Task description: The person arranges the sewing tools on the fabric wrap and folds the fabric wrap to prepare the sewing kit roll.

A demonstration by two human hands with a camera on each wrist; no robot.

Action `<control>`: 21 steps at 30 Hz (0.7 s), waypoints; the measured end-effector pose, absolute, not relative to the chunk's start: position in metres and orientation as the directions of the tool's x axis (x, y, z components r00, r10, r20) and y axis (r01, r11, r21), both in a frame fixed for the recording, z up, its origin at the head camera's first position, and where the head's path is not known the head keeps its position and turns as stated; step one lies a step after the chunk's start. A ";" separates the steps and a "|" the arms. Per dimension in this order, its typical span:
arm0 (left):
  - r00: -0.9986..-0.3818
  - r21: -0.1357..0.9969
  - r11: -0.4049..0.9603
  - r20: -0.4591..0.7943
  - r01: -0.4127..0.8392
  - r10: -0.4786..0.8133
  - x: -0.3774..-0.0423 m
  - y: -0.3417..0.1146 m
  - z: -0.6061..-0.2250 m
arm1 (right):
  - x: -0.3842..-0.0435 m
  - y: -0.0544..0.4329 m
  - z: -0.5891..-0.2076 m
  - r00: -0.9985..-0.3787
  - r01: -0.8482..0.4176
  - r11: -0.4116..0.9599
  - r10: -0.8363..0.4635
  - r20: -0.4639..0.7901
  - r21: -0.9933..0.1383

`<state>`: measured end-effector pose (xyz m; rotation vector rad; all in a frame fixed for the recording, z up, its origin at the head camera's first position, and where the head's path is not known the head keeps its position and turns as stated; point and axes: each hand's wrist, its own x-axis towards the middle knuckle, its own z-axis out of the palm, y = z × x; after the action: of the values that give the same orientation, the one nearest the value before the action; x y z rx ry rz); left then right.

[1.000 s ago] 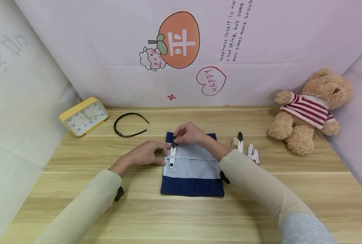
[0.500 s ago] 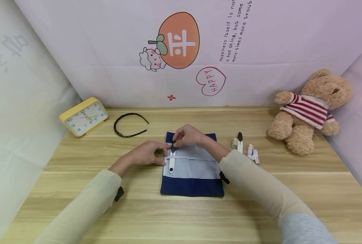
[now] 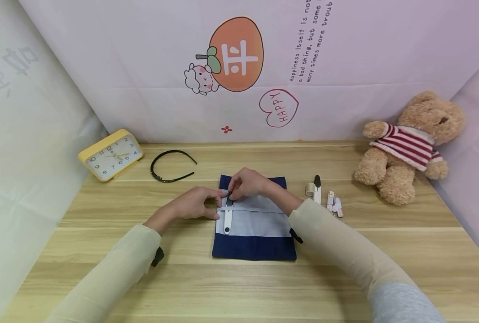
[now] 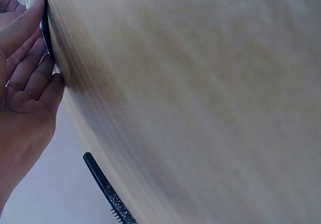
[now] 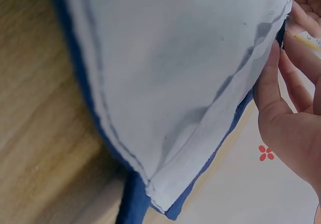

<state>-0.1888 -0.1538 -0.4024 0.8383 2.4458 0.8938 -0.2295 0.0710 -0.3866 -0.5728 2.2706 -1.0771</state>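
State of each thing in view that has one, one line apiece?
Cloth, spread out
White tool, pinched by the right hand
Left hand, touching the cloth's left edge
Second tool, lying flat
Headband, lying flat, ends apart
Clock, standing, leaning back
Teddy bear, sitting
Small roll, orientation unclear

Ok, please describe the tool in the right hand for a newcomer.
Find the navy-and-grey cloth on the wooden table. Near its left edge, the right hand pinches a slim white tool by its black end. Unlike its lookalike beside the beige roll, it lies on the cloth.

a yellow clock (image 3: 116,156) near a black headband (image 3: 152,168); teddy bear (image 3: 406,146) rightward.
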 end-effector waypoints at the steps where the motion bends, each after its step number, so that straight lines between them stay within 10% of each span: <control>1: -0.738 0.682 0.615 -0.161 0.397 0.655 -0.189 -0.154 -0.402 | -0.229 0.071 -0.386 -0.752 -0.142 0.593 -0.585 -0.303 -0.793; 21: -0.746 0.670 0.619 -0.145 0.409 0.650 -0.190 -0.151 -0.400 | -0.230 0.088 -0.382 -0.739 -0.197 0.576 -0.619 -0.266 -0.793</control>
<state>-0.1901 -0.1509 -0.3999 0.8453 2.4708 0.8877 -0.2297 0.0880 -0.3816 -0.6503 2.2813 -1.0575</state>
